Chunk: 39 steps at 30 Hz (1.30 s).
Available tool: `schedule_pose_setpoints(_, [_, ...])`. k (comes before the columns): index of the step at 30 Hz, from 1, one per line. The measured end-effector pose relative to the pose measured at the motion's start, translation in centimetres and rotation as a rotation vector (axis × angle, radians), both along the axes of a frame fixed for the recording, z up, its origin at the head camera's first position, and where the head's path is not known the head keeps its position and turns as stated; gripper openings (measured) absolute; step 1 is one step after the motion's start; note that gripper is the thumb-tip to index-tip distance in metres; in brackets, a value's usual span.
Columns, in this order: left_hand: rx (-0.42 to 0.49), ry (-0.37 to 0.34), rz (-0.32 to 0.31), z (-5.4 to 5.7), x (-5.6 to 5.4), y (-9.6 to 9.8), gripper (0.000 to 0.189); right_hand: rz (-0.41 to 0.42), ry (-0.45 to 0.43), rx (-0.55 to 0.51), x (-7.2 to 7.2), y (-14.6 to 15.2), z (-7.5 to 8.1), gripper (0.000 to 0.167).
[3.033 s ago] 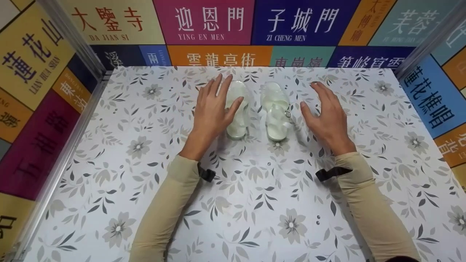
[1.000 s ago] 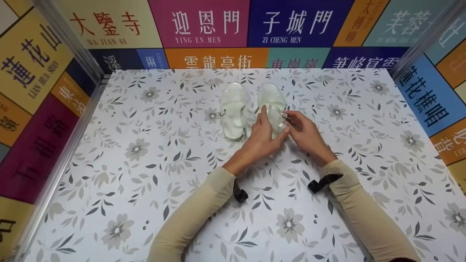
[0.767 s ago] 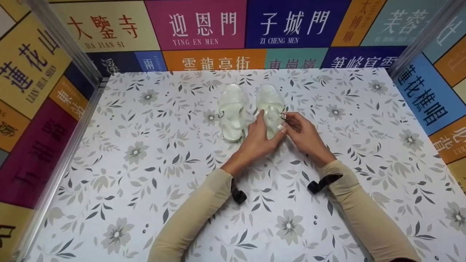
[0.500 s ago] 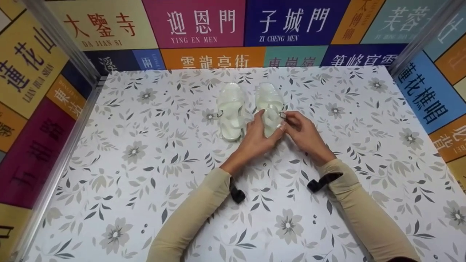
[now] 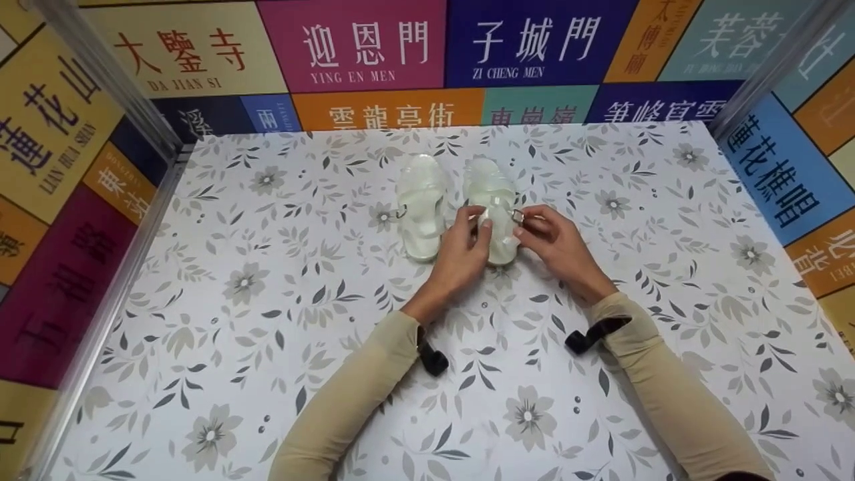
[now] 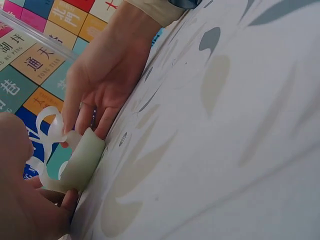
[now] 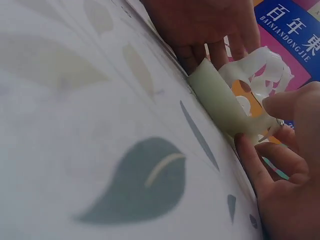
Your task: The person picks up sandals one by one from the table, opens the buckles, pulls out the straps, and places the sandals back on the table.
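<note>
A pair of pale, translucent jelly sandals lies at the far middle of the table, toes pointing away. Both hands work on the right sandal (image 5: 491, 177). My left hand (image 5: 457, 254) grips its inner side, thumb over the strap and fingers along the edge. On the outer side, my right hand (image 5: 561, 244) pinches the ankle strap by the small metal buckle (image 5: 518, 216). The sole's heel (image 6: 82, 160) faces the left wrist camera, with the looped strap (image 6: 50, 127) standing above it. Beside them the left sandal (image 5: 422, 190) lies untouched, its buckle (image 5: 401, 212) sticking out left.
The table (image 5: 334, 374) wears a white cover printed with grey flowers and leaves. Colourful panels with Chinese lettering (image 5: 367, 47) rise behind it and along both sides. A clear edge strip (image 5: 100, 321) runs down the left.
Three seconds ago both hands hovered apart beside the sandals; they then came together at the right sandal. Lately the left thumb has moved off the outer strap toward the inner side. The right hand stays.
</note>
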<state>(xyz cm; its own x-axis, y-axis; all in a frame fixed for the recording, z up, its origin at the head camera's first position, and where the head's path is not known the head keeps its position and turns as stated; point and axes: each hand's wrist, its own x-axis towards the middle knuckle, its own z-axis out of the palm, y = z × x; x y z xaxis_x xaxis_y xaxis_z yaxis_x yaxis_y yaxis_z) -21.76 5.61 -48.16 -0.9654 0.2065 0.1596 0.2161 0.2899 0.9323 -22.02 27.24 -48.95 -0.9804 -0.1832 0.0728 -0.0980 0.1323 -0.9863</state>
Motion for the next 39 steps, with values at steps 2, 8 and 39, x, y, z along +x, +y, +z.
schedule_pose_setpoints(2, [-0.002,0.023,0.011,0.0,0.1,0.0,0.034,-0.015,-0.008,-0.018,0.2,0.0,0.0,0.044])
schedule_pose_setpoints(8, [-0.022,0.063,0.034,0.6,0.5,0.0,0.025,-0.062,0.015,-0.049,0.7,-0.1,-0.1,0.041])
schedule_pose_setpoints(39, [-0.176,0.119,-0.082,1.6,4.0,-2.4,0.018,0.040,-0.012,-0.078,5.0,1.7,-0.1,0.038])
